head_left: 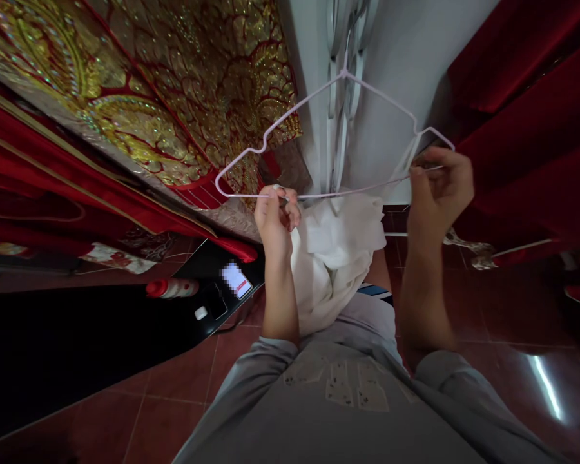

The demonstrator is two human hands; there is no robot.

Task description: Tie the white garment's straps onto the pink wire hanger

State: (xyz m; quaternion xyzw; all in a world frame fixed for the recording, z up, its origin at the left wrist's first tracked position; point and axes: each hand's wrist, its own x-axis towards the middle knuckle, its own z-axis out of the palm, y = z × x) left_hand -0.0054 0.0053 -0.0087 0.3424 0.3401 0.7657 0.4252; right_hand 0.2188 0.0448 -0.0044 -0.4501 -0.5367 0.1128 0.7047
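A pale pink wire hanger (299, 106) hangs upright in front of me, its hook at a white metal bar frame (341, 129). My left hand (278, 216) is closed in a pinch on the hanger's bottom bar, left of the middle. Around the right end of the same bar, my right hand (442, 183) is closed, with its fingers near the hanger's corner. White cloth (341, 241) hangs bunched below the bar, between my forearms. How the cloth is held up is hard to make out.
Gold-embroidered red garments (174, 84) fill the left, and dark red cloth (526, 135) hangs at the right. A black table (101, 335) at lower left bears a red-capped bottle (171, 288), a lit phone (236, 280), a dark phone (216, 301) and a small white case (201, 313).
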